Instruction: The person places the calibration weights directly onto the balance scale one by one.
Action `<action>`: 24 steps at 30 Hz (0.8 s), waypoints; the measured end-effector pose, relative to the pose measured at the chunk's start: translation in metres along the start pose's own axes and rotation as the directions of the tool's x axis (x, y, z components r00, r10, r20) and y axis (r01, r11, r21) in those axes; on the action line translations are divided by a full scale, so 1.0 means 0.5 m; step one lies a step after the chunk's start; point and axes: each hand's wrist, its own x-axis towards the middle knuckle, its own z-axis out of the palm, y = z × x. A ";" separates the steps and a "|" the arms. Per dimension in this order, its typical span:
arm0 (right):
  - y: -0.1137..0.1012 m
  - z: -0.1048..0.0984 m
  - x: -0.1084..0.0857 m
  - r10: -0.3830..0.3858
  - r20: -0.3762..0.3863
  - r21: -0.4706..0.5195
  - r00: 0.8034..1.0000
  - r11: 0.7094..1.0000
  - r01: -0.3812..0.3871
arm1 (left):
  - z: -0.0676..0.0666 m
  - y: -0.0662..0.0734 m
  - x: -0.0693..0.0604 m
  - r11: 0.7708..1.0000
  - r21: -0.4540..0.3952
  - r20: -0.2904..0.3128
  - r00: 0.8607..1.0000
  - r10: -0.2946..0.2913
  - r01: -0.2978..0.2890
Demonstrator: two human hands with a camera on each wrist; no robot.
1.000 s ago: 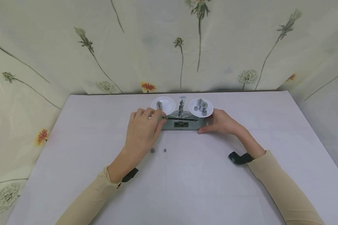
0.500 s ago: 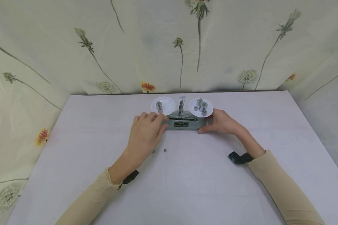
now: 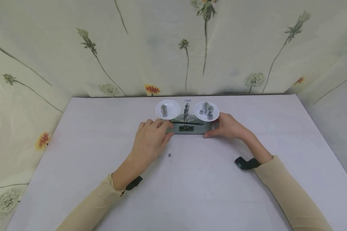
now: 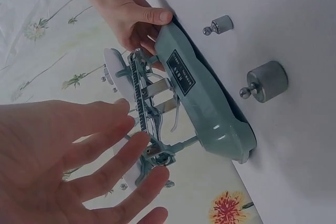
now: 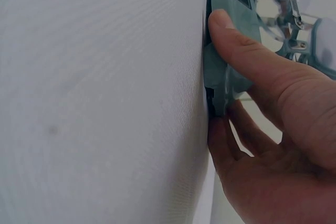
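Note:
A green balance scale [image 3: 177, 130] stands at the table's back, carrying two white pans. My right hand [image 3: 229, 126] grips the base's right end, thumb in front and fingers around the end and behind. By the scale's left end is my left hand [image 3: 148, 139], its fingers loosely bent and spread with nothing held; whether a fingertip touches the scale I cannot tell. On the left pan [image 3: 174, 110] stand metal weights [image 3: 163, 110]; the right pan [image 3: 198, 111] bears several more weights [image 3: 210, 110]. In the left wrist view, the beam [image 4: 140, 95] passes partly behind my fingertips.
In front of the scale, a small weight [image 4: 223, 24] and a larger weight [image 4: 270, 81] stand on the white table [image 3: 205, 192]. My left wrist almost wholly hides the larger one in the head view. A flower-patterned cloth [image 3: 228, 48] hangs behind.
My left hand has drawn back slightly from the left pan, towards me and to the right, now covering the larger weight on the table. My right hand keeps its grip on the base.

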 end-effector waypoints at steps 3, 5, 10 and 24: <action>-0.001 0.000 0.000 -0.002 -0.005 0.002 1.000 1.000 0.002 | 0.000 0.001 0.000 1.000 0.004 0.007 1.000 0.012 -0.012; 0.000 0.000 0.000 -0.006 -0.007 0.002 1.000 1.000 0.006 | 0.001 0.000 -0.001 1.000 0.009 0.010 1.000 0.021 -0.021; -0.001 0.000 0.000 -0.016 -0.008 0.001 1.000 1.000 0.016 | 0.001 0.000 -0.004 0.999 0.011 0.030 0.999 0.032 -0.033; -0.004 0.000 -0.001 -0.004 -0.010 -0.002 1.000 1.000 0.004 | 0.003 -0.001 -0.021 0.999 -0.011 0.088 0.995 0.052 -0.051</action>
